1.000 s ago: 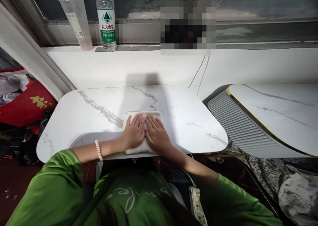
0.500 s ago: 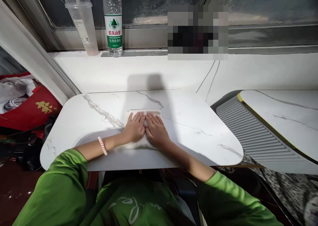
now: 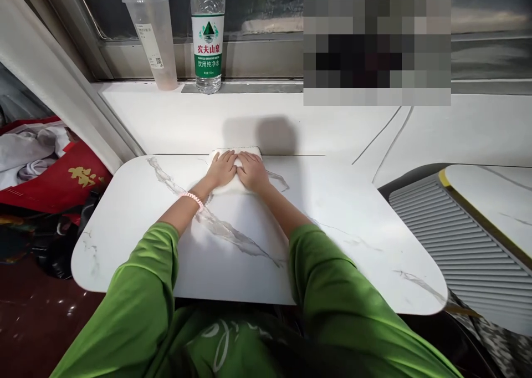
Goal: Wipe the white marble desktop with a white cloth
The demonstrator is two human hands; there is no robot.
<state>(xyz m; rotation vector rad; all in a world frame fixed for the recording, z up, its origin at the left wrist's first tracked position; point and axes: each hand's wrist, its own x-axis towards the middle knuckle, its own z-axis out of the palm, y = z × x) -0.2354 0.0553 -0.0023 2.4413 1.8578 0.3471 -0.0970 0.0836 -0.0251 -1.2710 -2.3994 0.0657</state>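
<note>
A folded white cloth (image 3: 253, 152) lies at the far edge of the white marble table (image 3: 341, 223). My left hand (image 3: 222, 168) and my right hand (image 3: 251, 170) rest flat on it side by side, fingers stretched out and pressing down. They cover most of the cloth. A pink bead bracelet (image 3: 193, 199) circles my left wrist. Green sleeves cover both forearms.
On the window ledge stand a clear plastic cup (image 3: 152, 34) and a green-labelled water bottle (image 3: 208, 37). A grey ribbed unit (image 3: 453, 239) and a second marble top (image 3: 494, 200) sit to the right. Red fabric and clothes (image 3: 54, 173) are heaped at the left.
Both hands have slid the cloth away from me, from the near middle of the table to its far edge. My arms are now stretched out further.
</note>
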